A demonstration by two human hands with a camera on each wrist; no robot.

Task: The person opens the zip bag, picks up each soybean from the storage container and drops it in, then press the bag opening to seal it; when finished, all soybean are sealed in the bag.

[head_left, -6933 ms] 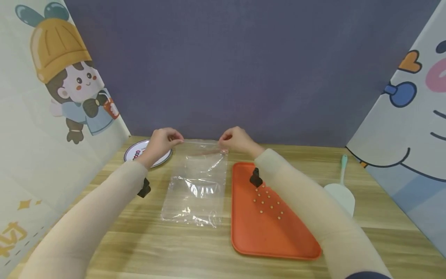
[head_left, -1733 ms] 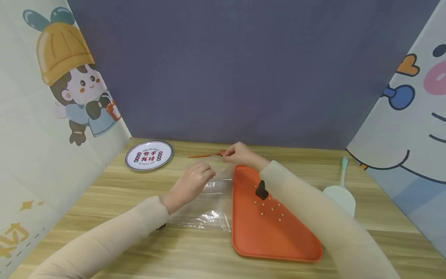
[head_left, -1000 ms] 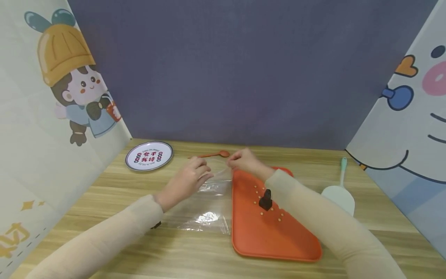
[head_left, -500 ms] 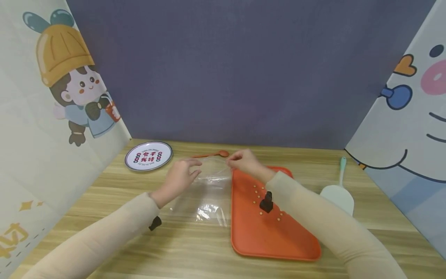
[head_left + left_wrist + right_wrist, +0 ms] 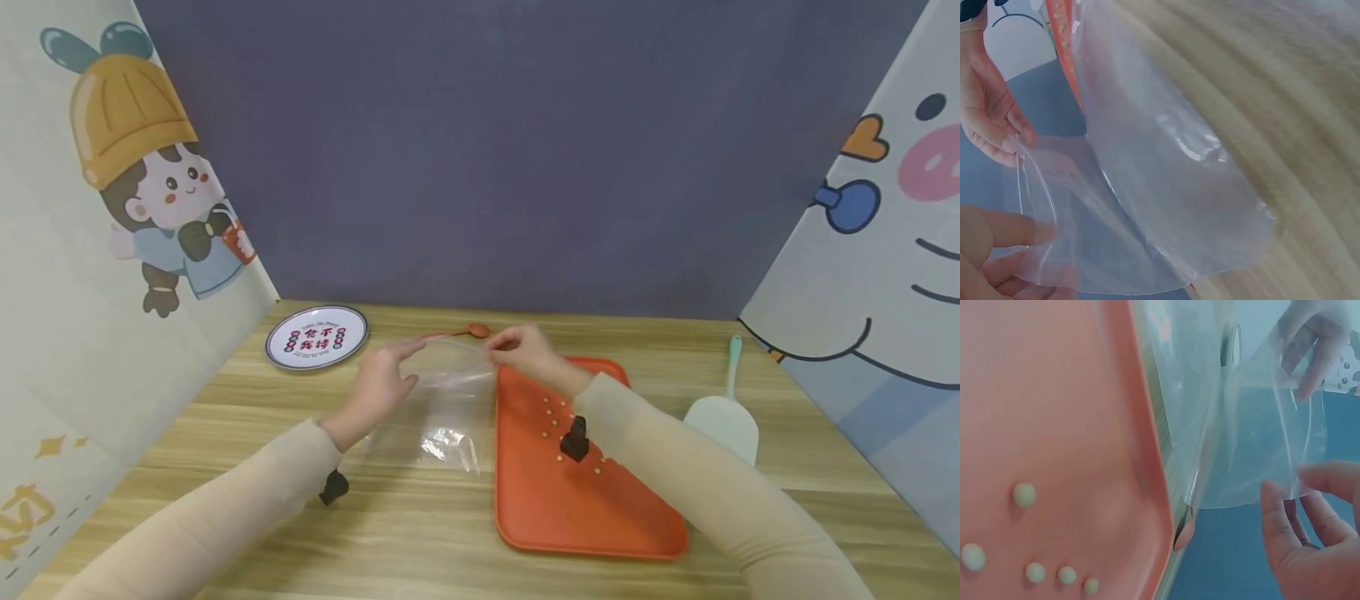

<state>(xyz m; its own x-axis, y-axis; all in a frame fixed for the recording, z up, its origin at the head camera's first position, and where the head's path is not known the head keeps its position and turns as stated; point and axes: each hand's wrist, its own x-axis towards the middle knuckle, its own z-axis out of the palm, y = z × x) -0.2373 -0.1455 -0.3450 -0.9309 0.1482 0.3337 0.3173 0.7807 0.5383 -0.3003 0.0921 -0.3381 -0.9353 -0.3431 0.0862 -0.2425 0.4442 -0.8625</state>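
A clear zip bag (image 5: 452, 417) hangs between the hands over the table, its mouth raised and its lower part low near the wood. My right hand (image 5: 525, 352) pinches one corner of the mouth between thumb and fingers, as the right wrist view also shows at close range. At the other side of the mouth my left hand (image 5: 377, 383) has thumb and fingers spread apart, touching the film; in the left wrist view some of its fingers (image 5: 1010, 275) show through the plastic. Exactly which fingers lie inside the bag I cannot tell.
An orange tray (image 5: 592, 525) with several small pale balls (image 5: 1024, 495) lies right of the bag. Behind the bag is a reddish spoon (image 5: 478, 331). A printed plate (image 5: 317, 337) stands back left, a pale green-handled paddle (image 5: 723, 423) at right. A dark panel closes the back.
My left hand let go of its earlier pinch on the bag's top edge, came nearer my right hand, then moved back left with fingers spreading. The mouth has widened; the spoon came into view behind.
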